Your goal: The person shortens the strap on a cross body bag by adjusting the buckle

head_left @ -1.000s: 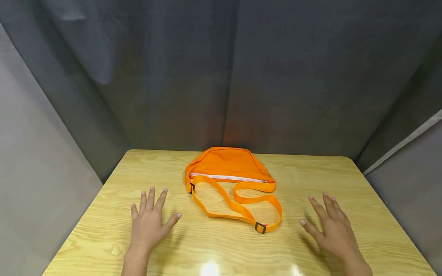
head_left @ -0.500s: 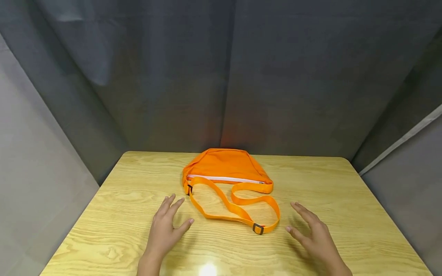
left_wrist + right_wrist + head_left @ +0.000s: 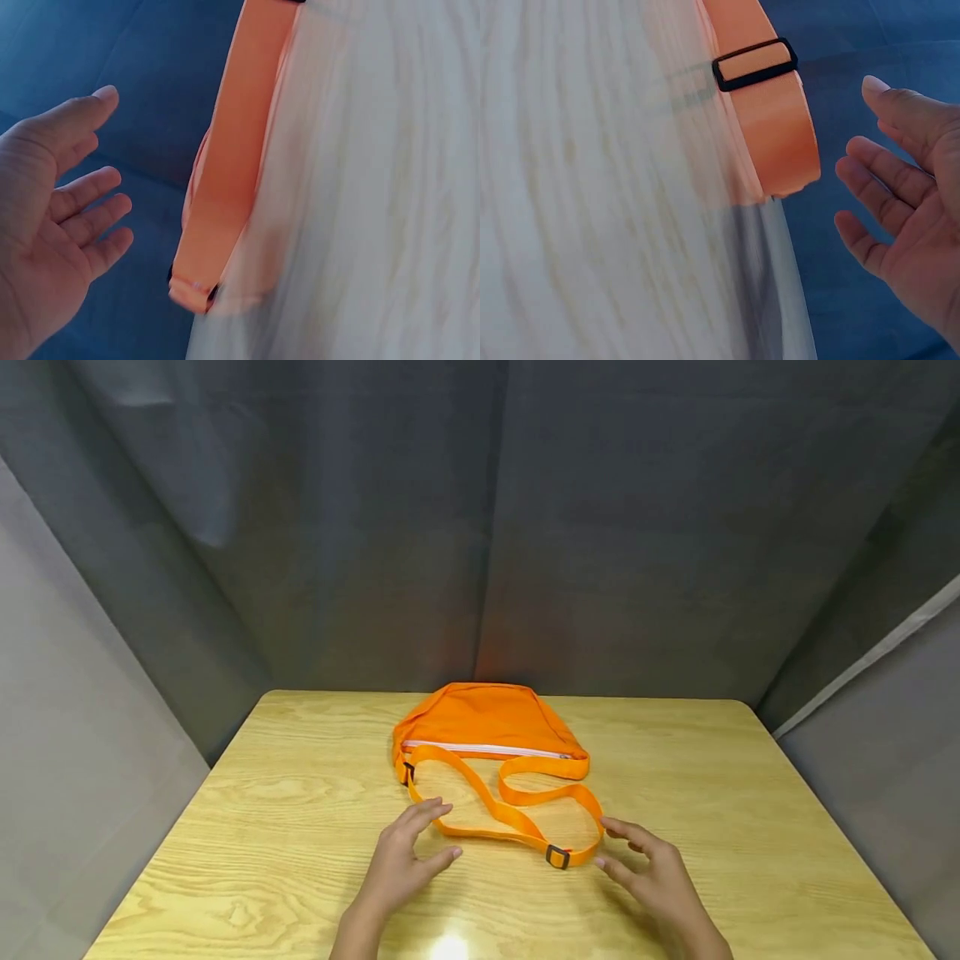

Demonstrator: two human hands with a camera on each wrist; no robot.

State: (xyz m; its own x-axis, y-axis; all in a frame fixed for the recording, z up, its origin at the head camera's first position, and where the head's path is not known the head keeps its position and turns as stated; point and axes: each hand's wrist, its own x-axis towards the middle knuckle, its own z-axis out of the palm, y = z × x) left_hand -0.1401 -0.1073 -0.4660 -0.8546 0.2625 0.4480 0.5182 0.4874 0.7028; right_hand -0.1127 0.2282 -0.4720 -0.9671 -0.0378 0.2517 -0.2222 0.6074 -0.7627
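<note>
An orange waist bag (image 3: 491, 718) with a white zipper (image 3: 487, 749) lies at the back middle of the table. Its orange strap (image 3: 510, 816) curves in loops toward the front, with a black slider buckle (image 3: 557, 857) at the near end. My left hand (image 3: 401, 864) hovers by the strap's left near part, fingers relaxed and thumb apart. Beside the strap's right loop is my right hand (image 3: 652, 872), fingers spread from the thumb; whether a fingertip touches the strap I cannot tell. Both palms hold nothing in the left wrist and right wrist views.
The light wood table (image 3: 247, 827) reflects a bright lamp spot near its front edge. Dark grey curtains (image 3: 480, 527) stand right behind it, with lighter grey panels (image 3: 75, 710) at the sides.
Both hands have moved inward from the left and right toward the strap, their fingers bending a little. The bag and strap keep their place on the table; the head view has shifted slightly.
</note>
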